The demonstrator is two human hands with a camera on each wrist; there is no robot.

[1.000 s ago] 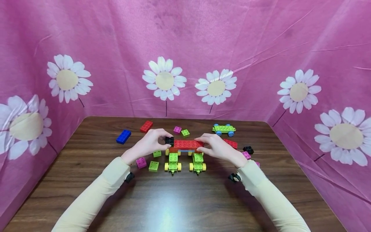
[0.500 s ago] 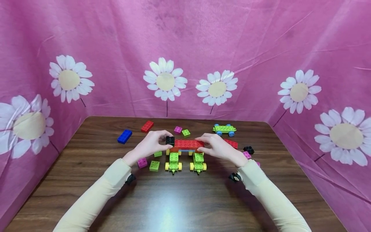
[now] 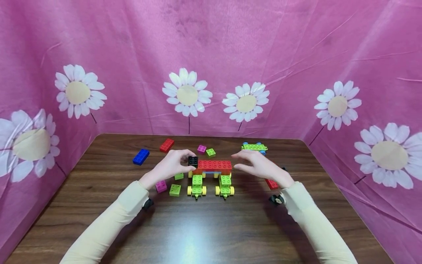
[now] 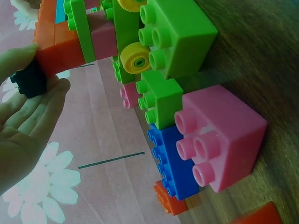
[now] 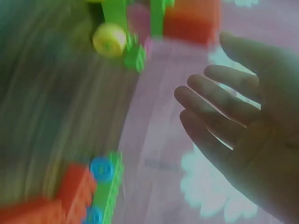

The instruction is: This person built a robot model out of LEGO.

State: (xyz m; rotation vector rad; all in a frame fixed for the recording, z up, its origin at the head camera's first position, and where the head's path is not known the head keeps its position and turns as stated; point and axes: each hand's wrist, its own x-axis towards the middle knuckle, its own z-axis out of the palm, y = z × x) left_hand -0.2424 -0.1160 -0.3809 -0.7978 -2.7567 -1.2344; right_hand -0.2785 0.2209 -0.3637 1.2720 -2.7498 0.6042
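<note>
A row of red bricks (image 3: 215,165) tops a build carried on two lime-green wheeled bases, one at the left (image 3: 197,187) and one at the right (image 3: 225,187), both with yellow wheels. My left hand (image 3: 171,162) pinches a black brick (image 3: 192,161) between thumb and fingers at the row's left end. In the left wrist view this black brick (image 4: 32,79) sits right against the red one (image 4: 60,53). To the right of the build is my right hand (image 3: 258,165), holding nothing, its fingers spread and apart from the red bricks in the right wrist view.
Behind my right hand stands a lime-green base (image 3: 254,147) with blue wheels; a red brick (image 3: 271,184) lies under that wrist. On the left are a blue brick (image 3: 141,156), a red brick (image 3: 167,145), a magenta brick (image 3: 160,186) and a green brick (image 3: 175,190). Small bricks (image 3: 202,149) lie behind.
My right hand has let go of the right end of the red bricks and moved away to the right. The left hand stays on the black brick.
</note>
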